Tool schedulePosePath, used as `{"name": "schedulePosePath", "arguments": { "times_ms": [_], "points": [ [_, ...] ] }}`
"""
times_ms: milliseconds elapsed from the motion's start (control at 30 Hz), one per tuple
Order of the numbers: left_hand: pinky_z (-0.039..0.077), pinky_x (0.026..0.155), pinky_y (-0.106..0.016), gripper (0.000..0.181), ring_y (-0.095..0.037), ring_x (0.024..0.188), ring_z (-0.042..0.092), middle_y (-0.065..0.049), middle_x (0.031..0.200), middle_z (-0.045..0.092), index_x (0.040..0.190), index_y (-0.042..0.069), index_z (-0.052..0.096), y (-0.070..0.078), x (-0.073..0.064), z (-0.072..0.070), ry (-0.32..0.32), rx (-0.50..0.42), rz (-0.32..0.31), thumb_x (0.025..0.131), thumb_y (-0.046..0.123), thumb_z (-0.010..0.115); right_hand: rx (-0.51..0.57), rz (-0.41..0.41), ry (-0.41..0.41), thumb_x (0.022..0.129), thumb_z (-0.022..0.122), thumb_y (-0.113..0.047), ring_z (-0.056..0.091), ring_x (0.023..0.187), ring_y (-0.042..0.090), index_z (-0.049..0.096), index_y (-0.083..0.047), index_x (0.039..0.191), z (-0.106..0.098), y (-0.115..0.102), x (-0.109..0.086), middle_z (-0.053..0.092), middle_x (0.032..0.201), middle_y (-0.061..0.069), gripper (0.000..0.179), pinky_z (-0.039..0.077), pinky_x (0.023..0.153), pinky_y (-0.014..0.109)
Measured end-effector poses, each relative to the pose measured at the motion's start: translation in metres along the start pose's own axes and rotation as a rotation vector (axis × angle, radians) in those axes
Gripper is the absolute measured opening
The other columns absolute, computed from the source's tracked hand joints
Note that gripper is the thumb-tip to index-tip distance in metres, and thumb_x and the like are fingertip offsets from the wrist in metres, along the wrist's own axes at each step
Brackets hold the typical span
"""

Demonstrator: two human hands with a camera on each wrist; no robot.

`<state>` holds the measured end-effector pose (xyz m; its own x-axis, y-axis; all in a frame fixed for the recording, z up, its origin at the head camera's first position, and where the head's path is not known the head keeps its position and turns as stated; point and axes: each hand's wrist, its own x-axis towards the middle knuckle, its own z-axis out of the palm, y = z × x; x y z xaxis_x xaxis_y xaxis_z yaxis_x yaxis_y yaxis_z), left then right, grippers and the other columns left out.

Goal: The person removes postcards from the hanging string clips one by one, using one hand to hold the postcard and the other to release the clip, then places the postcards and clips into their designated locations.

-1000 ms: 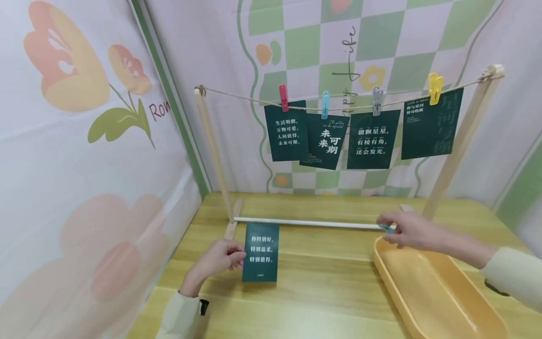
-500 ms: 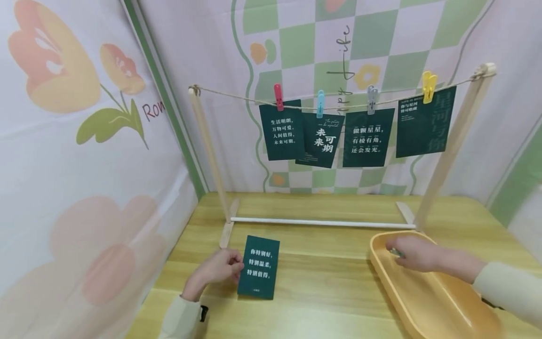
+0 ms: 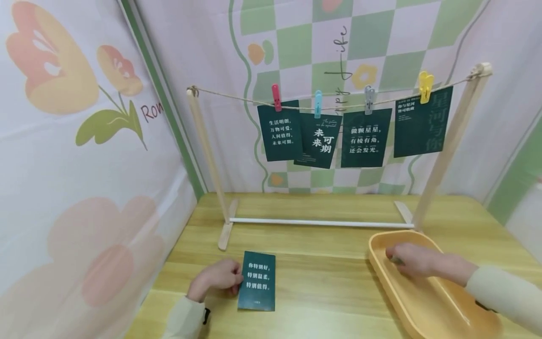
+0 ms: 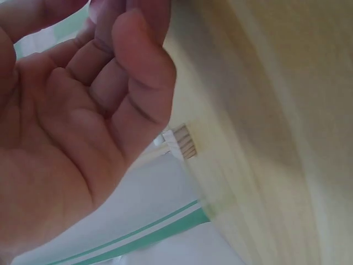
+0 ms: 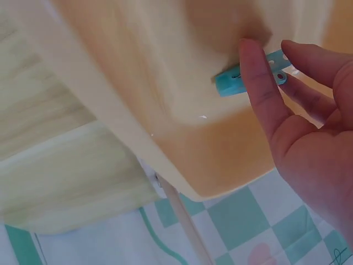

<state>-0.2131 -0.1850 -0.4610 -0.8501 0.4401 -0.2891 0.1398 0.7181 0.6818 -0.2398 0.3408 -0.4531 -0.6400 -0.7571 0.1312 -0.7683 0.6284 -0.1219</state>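
over yellow plastic tray [image 3: 440, 308], right hand [image 3: 411, 260] pinches turquoise plastic clothespin [image 5: 230, 81], best squarely; left hand [image 3: 219, 275] pinches dark-green rectangular card [image 3: 257, 294].

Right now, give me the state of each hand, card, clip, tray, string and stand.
Stand: upright.
String: sagging.
Hung cards: clipped up, left two overlapping.
Red clip: clamped on string.
Light blue clip: clamped.
Grey clip: clamped.
Yellow clip: clamped.
Loose card: text showing, unclipped.
Left hand: gripping loose card's left edge.
Teal clip: held, off string.
Right hand: pinching teal clip.
Tray: upright.
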Motion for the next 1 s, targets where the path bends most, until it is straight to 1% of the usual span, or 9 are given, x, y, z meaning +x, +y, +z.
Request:
{"name": "schedulePosePath", "arguments": {
  "times_ms": [233,300,467,567,667,767,867,933,1000],
  "points": [
    [0.045,0.05,-0.026,0.018,-0.015,0.053,0.057,-0.004,0.062,0.062,0.077,0.007,0.059,-0.003,-0.001,0.007,-0.027,-0.007,-0.11,0.093,0.012,0.059,-0.024,-0.005,0.038,0.064,0.073,0.001,0.045,0.069,0.002,0.053,-0.014,0.081,0.006,0.0,-0.001,0.049,0.074,-0.008,0.03,0.039,0.055,0.023],
    [0.045,0.049,-0.026,0.019,-0.014,0.052,0.057,-0.004,0.061,0.061,0.076,0.007,0.059,-0.003,0.0,0.008,-0.027,-0.002,-0.134,0.094,0.013,0.059,-0.024,-0.001,0.033,0.063,0.073,0.001,0.045,0.07,0.003,0.054,-0.014,0.081,0.006,0.0,0.0,0.049,0.075,-0.008,0.031,0.04,0.056,0.024],
    [0.045,0.048,-0.025,0.02,-0.015,0.052,0.058,-0.004,0.061,0.062,0.076,0.009,0.058,-0.003,0.004,0.008,-0.012,0.035,-0.206,0.095,0.014,0.06,-0.049,0.031,-0.018,0.06,0.074,-0.004,0.046,0.07,0.007,0.054,-0.015,0.082,0.002,0.003,0.001,0.05,0.074,-0.007,0.031,0.038,0.057,0.024],
    [0.044,0.049,-0.025,0.019,-0.016,0.053,0.058,-0.005,0.062,0.062,0.077,0.01,0.058,-0.002,0.004,0.007,-0.006,0.046,-0.235,0.096,0.014,0.059,-0.095,0.063,-0.058,0.062,0.075,-0.008,0.052,0.071,0.014,0.056,-0.014,0.084,-0.005,0.004,0.005,0.057,0.075,-0.004,0.029,0.044,0.058,0.028],
    [0.045,0.049,-0.025,0.019,-0.016,0.053,0.059,-0.005,0.062,0.062,0.078,0.009,0.058,-0.001,0.002,0.004,-0.007,0.04,-0.232,0.097,0.015,0.058,-0.122,0.108,-0.087,0.068,0.078,-0.013,0.06,0.076,0.023,0.06,-0.012,0.09,-0.013,0.004,0.01,0.063,0.079,-0.001,0.028,0.051,0.063,0.034],
    [0.046,0.051,-0.027,0.02,-0.017,0.054,0.06,-0.006,0.064,0.063,0.08,0.009,0.059,-0.003,0.0,0.001,0.002,0.044,-0.207,0.098,0.018,0.057,-0.106,0.108,-0.059,0.074,0.08,-0.017,0.063,0.08,0.027,0.065,-0.005,0.097,-0.024,0.004,0.013,0.068,0.085,0.003,0.031,0.054,0.067,0.037],
    [0.046,0.053,-0.029,0.021,-0.018,0.057,0.06,-0.006,0.067,0.063,0.084,0.009,0.06,-0.003,-0.004,-0.005,0.033,0.055,-0.179,0.099,0.023,0.056,-0.03,0.085,0.017,0.078,0.078,-0.013,0.062,0.072,0.016,0.066,0.0,0.097,-0.04,0.003,0.017,0.068,0.083,0.002,0.026,0.052,0.062,0.032],
    [0.045,0.055,-0.03,0.023,-0.018,0.059,0.059,-0.006,0.069,0.063,0.087,0.009,0.061,-0.002,-0.006,-0.009,0.063,0.071,-0.165,0.099,0.027,0.056,-0.003,0.068,0.078,0.079,0.077,-0.008,0.055,0.065,0.004,0.065,-0.002,0.094,-0.052,0.001,0.022,0.065,0.076,-0.003,0.019,0.048,0.057,0.026],
    [0.043,0.055,-0.03,0.024,-0.017,0.06,0.057,-0.005,0.07,0.063,0.089,0.009,0.062,-0.002,-0.007,-0.013,0.101,0.09,-0.139,0.1,0.029,0.055,0.011,0.085,0.12,0.081,0.074,-0.006,0.05,0.064,-0.004,0.066,-0.005,0.092,-0.068,-0.002,0.028,0.062,0.073,-0.009,0.014,0.045,0.054,0.022]
  ]
}}
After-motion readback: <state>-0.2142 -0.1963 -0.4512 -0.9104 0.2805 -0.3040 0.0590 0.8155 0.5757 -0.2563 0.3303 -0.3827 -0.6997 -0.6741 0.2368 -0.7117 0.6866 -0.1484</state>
